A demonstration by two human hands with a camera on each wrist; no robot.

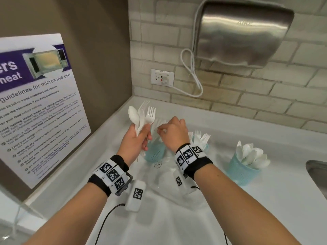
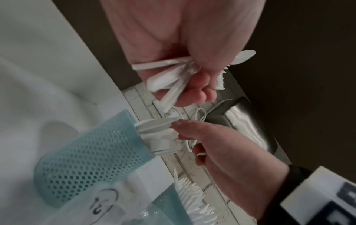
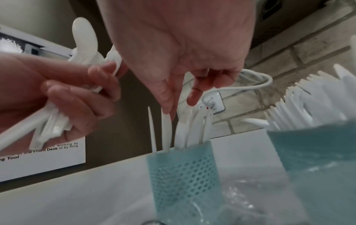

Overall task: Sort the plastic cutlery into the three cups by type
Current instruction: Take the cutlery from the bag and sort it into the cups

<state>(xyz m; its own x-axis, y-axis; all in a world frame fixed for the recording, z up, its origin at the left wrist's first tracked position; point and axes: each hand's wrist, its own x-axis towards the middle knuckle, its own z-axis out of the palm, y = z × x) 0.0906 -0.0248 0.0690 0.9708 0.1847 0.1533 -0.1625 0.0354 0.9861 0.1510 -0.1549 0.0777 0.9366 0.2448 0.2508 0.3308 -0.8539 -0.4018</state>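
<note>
My left hand (image 1: pixel 141 137) grips a bundle of white plastic cutlery (image 1: pixel 143 117), a spoon and forks fanned upward; the left wrist view shows the handles (image 2: pixel 163 82) in its curled fingers. My right hand (image 1: pixel 160 129) hovers over the left teal perforated cup (image 1: pixel 155 152), which holds knives (image 3: pixel 181 129). Its thumb and forefinger point down, apart, the thumb tip at one knife's top (image 3: pixel 166 120); nothing is pinched. The middle cup (image 3: pixel 318 149) is full of forks (image 1: pixel 201 137). The right cup (image 1: pixel 242 172) holds spoons.
A crumpled clear plastic bag (image 1: pixel 177 175) lies on the white counter in front of the cups. A steel sink edge (image 1: pixel 316 174) is at the far right. A poster (image 1: pixel 39 106) stands at the left, a hand dryer (image 1: pixel 242 32) and socket (image 1: pixel 161 77) on the tiled wall.
</note>
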